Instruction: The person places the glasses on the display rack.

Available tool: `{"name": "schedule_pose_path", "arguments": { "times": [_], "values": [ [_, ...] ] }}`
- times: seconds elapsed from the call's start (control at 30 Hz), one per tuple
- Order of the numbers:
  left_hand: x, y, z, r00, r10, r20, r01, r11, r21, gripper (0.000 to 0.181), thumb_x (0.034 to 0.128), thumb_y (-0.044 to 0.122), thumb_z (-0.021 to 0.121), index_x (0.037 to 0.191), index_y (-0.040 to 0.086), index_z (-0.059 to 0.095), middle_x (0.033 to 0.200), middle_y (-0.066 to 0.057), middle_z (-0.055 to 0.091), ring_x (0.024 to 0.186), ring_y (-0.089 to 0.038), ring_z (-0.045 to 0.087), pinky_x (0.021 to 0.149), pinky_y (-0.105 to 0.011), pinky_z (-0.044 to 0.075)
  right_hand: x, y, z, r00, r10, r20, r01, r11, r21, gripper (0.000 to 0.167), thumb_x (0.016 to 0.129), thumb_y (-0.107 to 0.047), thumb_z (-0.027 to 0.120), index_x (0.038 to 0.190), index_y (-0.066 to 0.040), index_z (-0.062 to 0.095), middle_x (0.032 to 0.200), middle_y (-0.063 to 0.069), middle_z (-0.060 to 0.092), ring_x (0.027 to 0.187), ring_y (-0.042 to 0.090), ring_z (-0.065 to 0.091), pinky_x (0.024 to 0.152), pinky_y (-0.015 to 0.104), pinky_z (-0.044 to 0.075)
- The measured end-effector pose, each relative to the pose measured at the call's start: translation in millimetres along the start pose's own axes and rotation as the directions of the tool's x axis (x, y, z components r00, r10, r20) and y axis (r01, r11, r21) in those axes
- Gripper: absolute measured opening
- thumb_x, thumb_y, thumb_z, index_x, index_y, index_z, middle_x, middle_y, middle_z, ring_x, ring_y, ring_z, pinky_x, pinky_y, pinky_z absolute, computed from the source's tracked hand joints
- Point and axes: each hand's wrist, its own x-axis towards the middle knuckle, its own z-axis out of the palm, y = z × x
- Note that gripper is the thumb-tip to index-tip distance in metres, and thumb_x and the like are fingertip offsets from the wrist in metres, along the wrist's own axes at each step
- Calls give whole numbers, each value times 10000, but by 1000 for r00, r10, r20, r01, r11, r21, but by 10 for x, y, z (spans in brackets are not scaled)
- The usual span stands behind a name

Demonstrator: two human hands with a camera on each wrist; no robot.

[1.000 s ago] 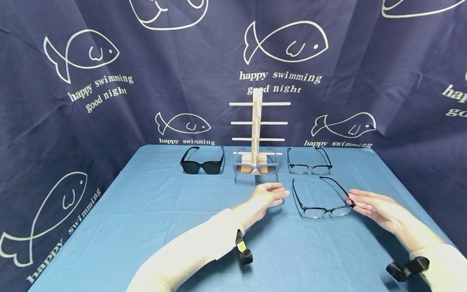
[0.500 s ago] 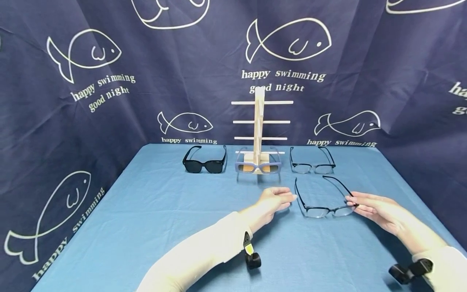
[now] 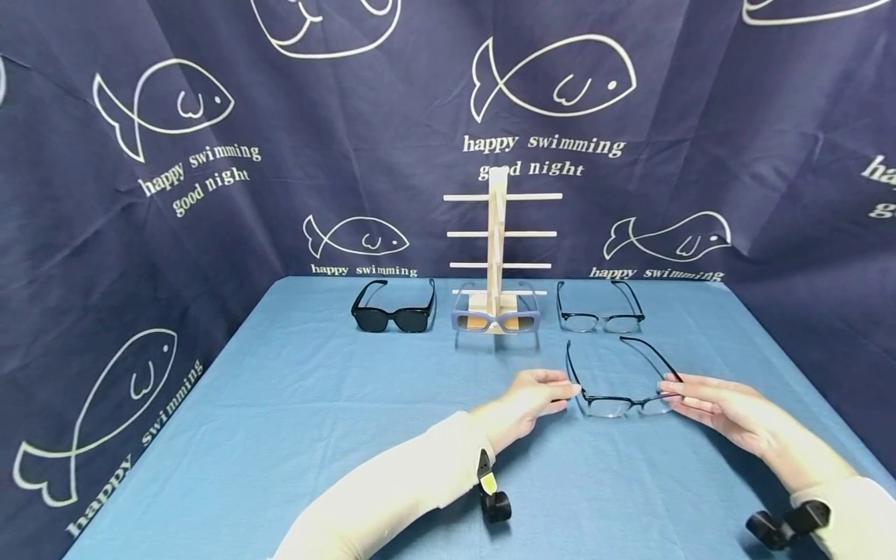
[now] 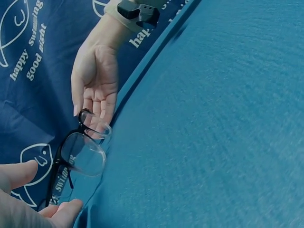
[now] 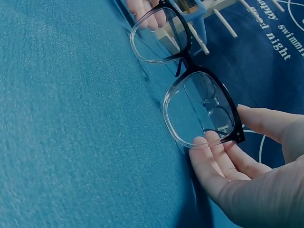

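Note:
Clear-bottomed eyeglasses with a black browline (image 3: 630, 403) stand unfolded in front of me, temples pointing away. My right hand (image 3: 731, 408) holds their right corner: in the right wrist view the thumb lies at the black hinge (image 5: 239, 136) and the fingers (image 5: 209, 156) reach behind the lens. At the left corner is my left hand (image 3: 528, 400), its fingertips at the frame in the head view. In the left wrist view its thumb (image 4: 21, 173) and fingers stand apart, with the black temple (image 4: 51, 190) running between them.
Behind stands a wooden glasses rack (image 3: 495, 241) with several crossbars. Purple-framed sunglasses (image 3: 493, 322) are at its base. Black sunglasses (image 3: 392, 320) lie to the left, and a second pair of clear eyeglasses (image 3: 602, 320) to the right. Blue cloth covers the table (image 3: 315, 404).
My left hand has moved right and slightly nearer, up to the left corner of the eyeglasses. The right hand has shifted slightly along their right corner. The eyeglasses stay about where they were.

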Motion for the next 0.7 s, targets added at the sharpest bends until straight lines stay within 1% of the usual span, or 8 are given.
{"name": "schedule_pose_path", "arguments": {
  "times": [0.13, 0.23, 0.3, 0.43, 0.57, 0.7],
  "values": [
    [-14, -30, 27, 999, -10, 36, 11, 1000, -10, 344, 853, 19, 704, 1180, -50, 623, 1085, -129, 696, 1058, -290, 671, 943, -358, 563, -9, 1, -4, 999, -11, 53, 9, 1000, 25, 413, 1015, 86, 317, 1148, -85, 668, 1152, 104, 705, 1100, 195, 663, 968, 287, 543],
    [-15, -47, 40, 999, -8, 52, 10, 1000, -24, 351, 849, 10, 702, 1182, -64, 617, 1067, -128, 699, 1053, -284, 672, 946, -353, 562, -12, 3, 4, 998, -13, 66, 11, 1000, 22, 430, 1001, 118, 313, 1155, -70, 667, 1158, 121, 700, 1109, 202, 659, 982, 296, 533],
    [-16, -52, 46, 999, -4, 54, 5, 1000, -23, 363, 844, 4, 701, 1187, -73, 611, 1056, -135, 702, 1053, -286, 673, 958, -355, 556, -13, 2, 13, 998, -7, 60, 7, 1000, 4, 433, 993, 132, 319, 1156, -69, 666, 1161, 122, 698, 1111, 200, 658, 987, 296, 528],
    [-15, -65, 53, 999, -8, 39, 9, 1000, -18, 362, 830, -4, 707, 1175, -70, 618, 1036, -138, 711, 1043, -286, 679, 970, -353, 548, -10, 3, 24, 999, 24, 27, -23, 999, -46, 420, 994, 116, 348, 1155, -102, 668, 1167, 94, 699, 1107, 181, 659, 982, 283, 528],
    [-5, -73, 62, 999, -7, 37, 9, 999, -36, 317, 827, -20, 709, 1131, -67, 634, 1009, -141, 712, 1005, -272, 689, 942, -353, 564, -16, 7, 36, 998, 61, 2, -61, 996, -71, 408, 998, 94, 368, 1157, -123, 674, 1171, 75, 698, 1112, 166, 655, 991, 280, 519],
    [10, -81, 74, 999, 6, 47, -3, 999, -51, 268, 834, -40, 699, 1091, -83, 639, 986, -150, 706, 955, -253, 694, 906, -349, 582, -23, 16, 48, 998, 68, -2, -68, 995, -73, 395, 1000, 89, 371, 1158, -111, 673, 1173, 81, 697, 1116, 172, 653, 1000, 289, 513]
  ]
}}
